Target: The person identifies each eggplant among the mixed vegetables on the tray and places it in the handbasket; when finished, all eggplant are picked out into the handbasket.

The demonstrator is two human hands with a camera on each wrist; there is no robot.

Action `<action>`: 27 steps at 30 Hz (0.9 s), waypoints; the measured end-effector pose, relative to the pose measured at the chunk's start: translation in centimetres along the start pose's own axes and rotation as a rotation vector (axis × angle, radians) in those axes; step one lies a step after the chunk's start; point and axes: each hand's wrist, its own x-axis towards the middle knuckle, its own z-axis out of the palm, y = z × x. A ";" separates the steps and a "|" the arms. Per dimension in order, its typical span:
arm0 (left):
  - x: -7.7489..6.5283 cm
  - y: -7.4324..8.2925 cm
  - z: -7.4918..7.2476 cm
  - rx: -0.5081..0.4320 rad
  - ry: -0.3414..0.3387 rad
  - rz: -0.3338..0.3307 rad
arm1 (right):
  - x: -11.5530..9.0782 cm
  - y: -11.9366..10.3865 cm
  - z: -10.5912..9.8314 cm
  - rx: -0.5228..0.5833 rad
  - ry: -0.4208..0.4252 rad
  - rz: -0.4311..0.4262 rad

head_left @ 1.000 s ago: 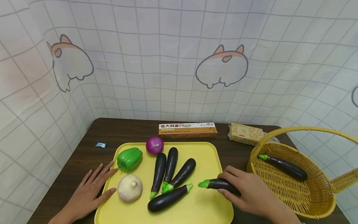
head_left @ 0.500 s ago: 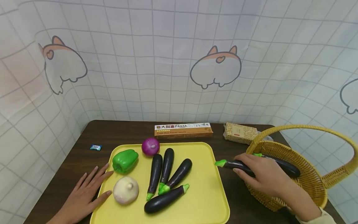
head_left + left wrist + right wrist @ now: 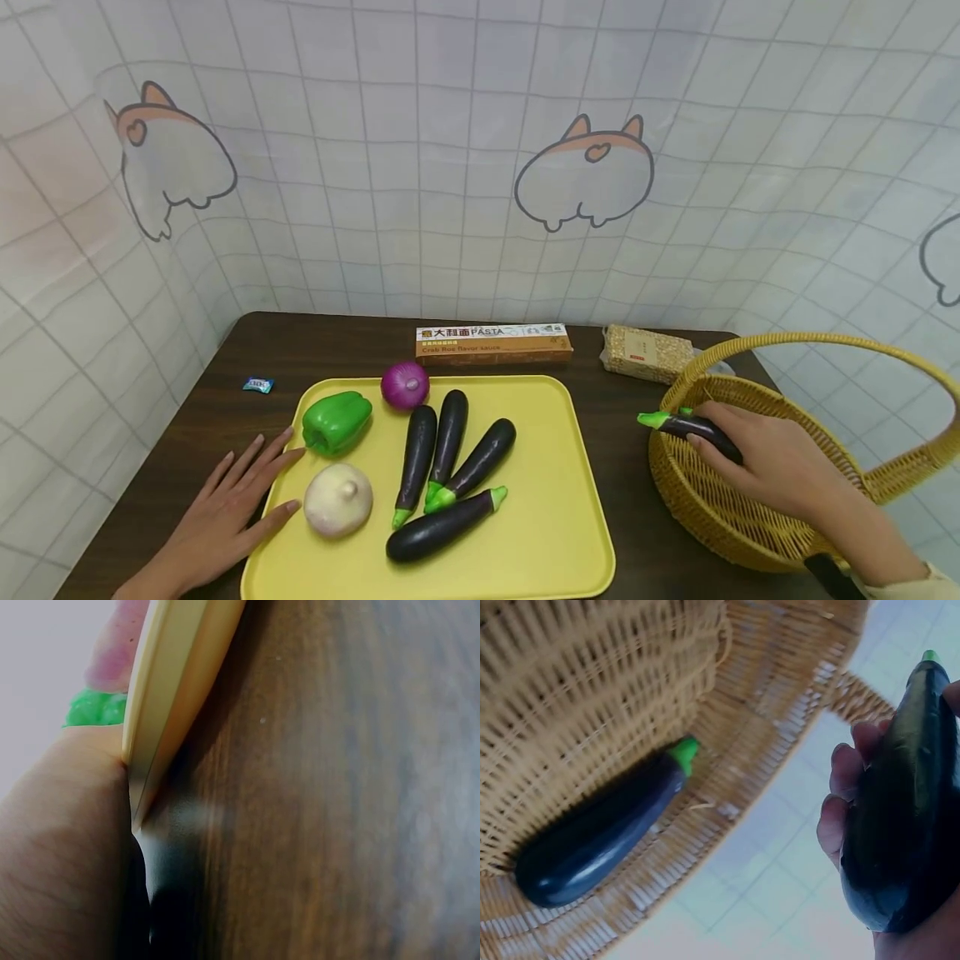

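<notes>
My right hand (image 3: 780, 462) grips an eggplant (image 3: 701, 433) by its body over the near-left part of a yellow wicker basket (image 3: 686, 504), green stem pointing left. The right wrist view shows the fingers curled round this held eggplant (image 3: 904, 810), while another eggplant (image 3: 604, 829) lies inside the basket. In the head view the hand mostly covers that second one. At the left, my left hand (image 3: 225, 517) lies with fingers spread, fingertips at the rim of a yellow tray (image 3: 555, 525). Several eggplants (image 3: 450, 525) lie grouped mid-tray.
On the tray's left are a green bell pepper (image 3: 337, 422) and a round whitish vegetable (image 3: 337, 500); a purple onion (image 3: 405, 386) sits at its back edge. Behind stand a pasta box (image 3: 493, 345) and a bag of grain (image 3: 647, 353). A small blue packet (image 3: 258, 384) lies left. The basket handle (image 3: 847, 340) arches high.
My right hand has carried the eggplant rightward from above the tray's right side, past the tray edge, to over the basket. The left hand has stayed at the tray's left rim.
</notes>
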 end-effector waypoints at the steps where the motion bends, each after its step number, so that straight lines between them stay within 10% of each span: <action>1: 0.1 0.0 -0.1 -0.001 0.002 0.001 | 0.0 0.3 0.0 -0.006 0.000 0.004; 27: 0.1 -0.1 0.0 0.007 -0.010 0.010 | -1.8 4.5 -0.3 -0.012 -0.142 0.147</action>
